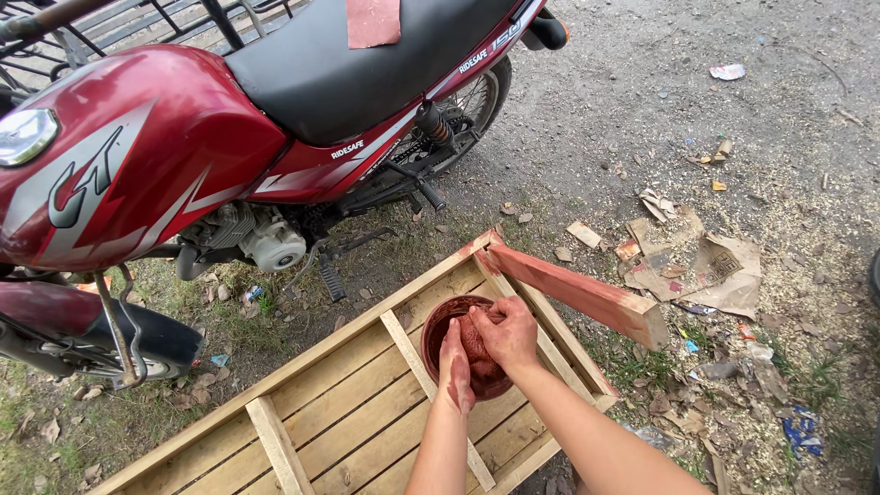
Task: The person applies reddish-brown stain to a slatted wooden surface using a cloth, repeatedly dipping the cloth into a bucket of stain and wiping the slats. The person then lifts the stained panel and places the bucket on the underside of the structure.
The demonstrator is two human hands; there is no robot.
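Two hands work over one small round bowl [438, 323] just right of frame centre, low in the picture. The bowl holds dark red-brown paste and sits inside a shallow wooden frame [321, 417] made of pale slats, which runs diagonally from lower left toward centre right.

Left hand [456, 367]: stained red, lying over the near rim of the bowl, fingers curled onto a wad of red-soaked material [474, 341]. Right hand [507, 332]: also stained, closed around the upper part of the same wad from the right side. Both hands touch the wad; the wad sits in or just above the paste, cannot tell which.

One loose wooden bar [579, 293], coated red on its upper faces, rests tilted across the frame's far right corner and points toward the right of the frame.

Red motorcycle [156, 147] with black seat fills the upper left; a reddish rectangular sheet [373, 20] lies on the seat. Ground is gravel and sparse grass. Torn brown paper scraps [706, 270] lie at right, well apart from the hands.
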